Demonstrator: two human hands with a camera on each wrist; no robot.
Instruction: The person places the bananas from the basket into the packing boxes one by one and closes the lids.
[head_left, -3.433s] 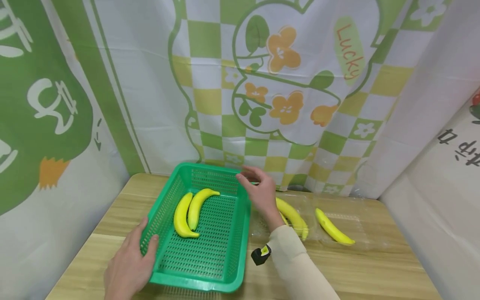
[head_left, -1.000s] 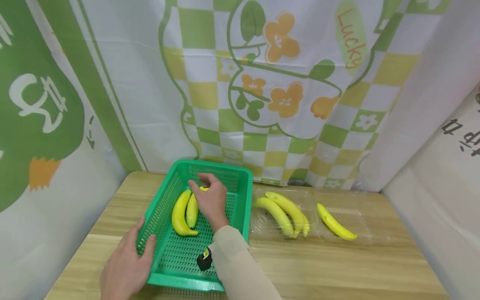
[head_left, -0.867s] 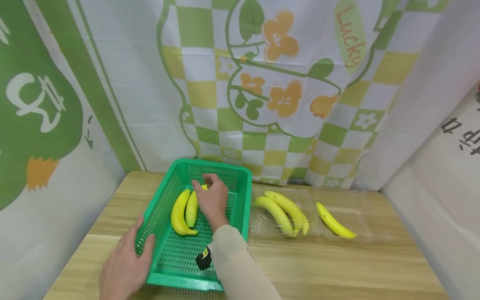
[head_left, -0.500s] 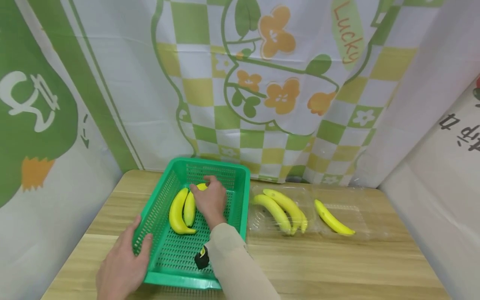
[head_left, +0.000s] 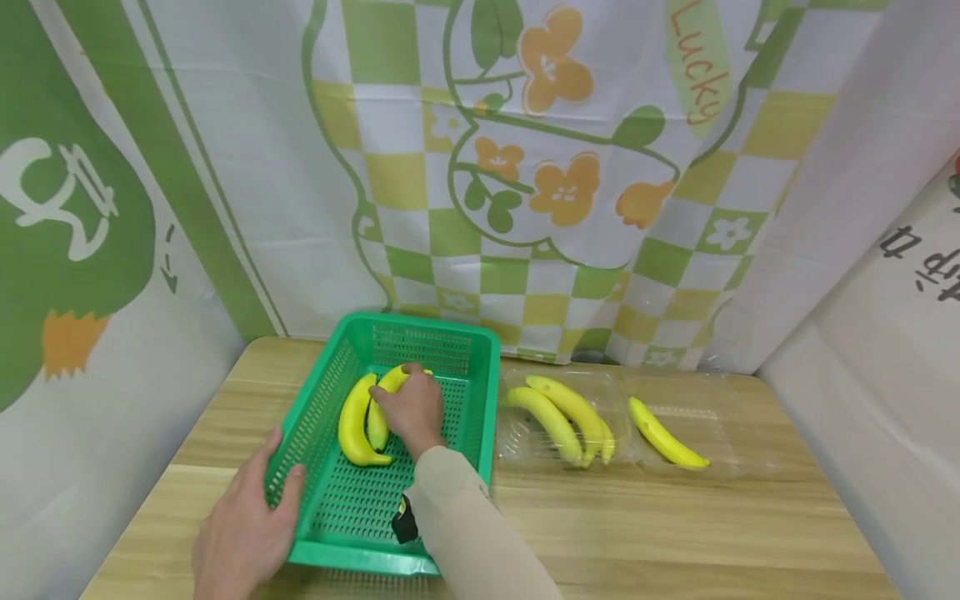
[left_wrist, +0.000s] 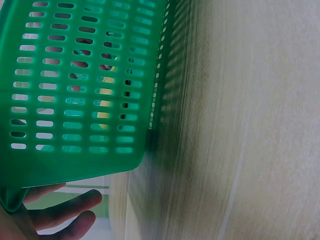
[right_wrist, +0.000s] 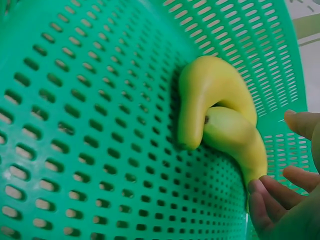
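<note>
A green perforated plastic basket stands on the table, with two yellow bananas lying side by side in it. My left hand grips the basket's left rim, thumb on the inside and fingers outside, also visible below the rim in the left wrist view. My right hand is down in the basket over the right-hand banana and covers part of it. In the right wrist view its fingertips reach that banana's far part, while another digit stands apart above. The left-hand banana lies close beside it.
Right of the basket a clear plastic clamshell box lies spread on the wooden table. Several bananas are in its left half and a single banana in its right half. A patterned curtain hangs behind.
My right hand has come from the basket's right rim into the basket and lowered onto the right-hand banana. My left hand keeps its place at the left rim. The bananas have stayed put.
</note>
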